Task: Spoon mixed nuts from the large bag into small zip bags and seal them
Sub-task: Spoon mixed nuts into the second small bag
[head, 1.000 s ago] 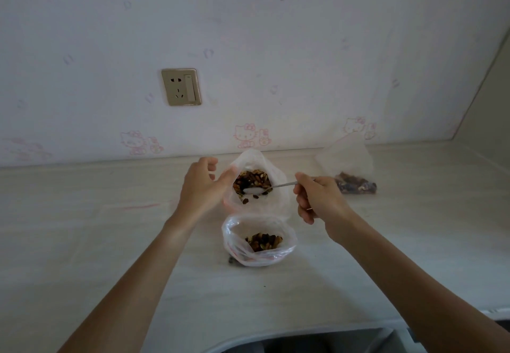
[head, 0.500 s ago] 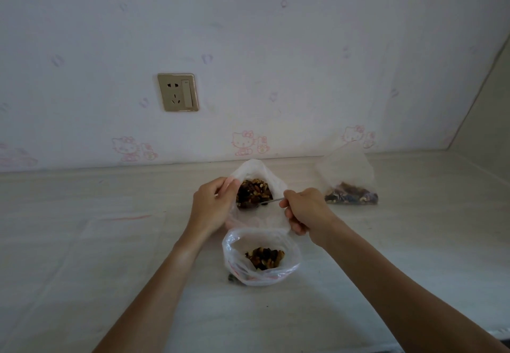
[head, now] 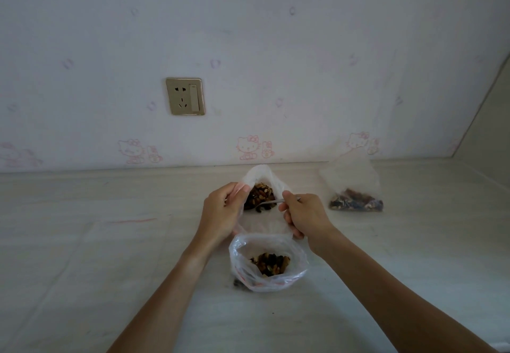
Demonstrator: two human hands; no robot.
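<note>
Here, left hand (head: 220, 211) pinching bag (head: 258, 176) rim, right hand (head: 306, 214) dipping spoon (head: 269, 203)

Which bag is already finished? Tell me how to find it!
Look along the pale counter to its right side, near the wall. A small clear bag stands there alone, away from both hands. Unlike the two open bags, nobody touches it.

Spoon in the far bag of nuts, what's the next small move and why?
Probably lift the spoon out and tip it into the near open bag: the right hand has its bowl among the nuts, the left hand holds the far bag open.
</note>
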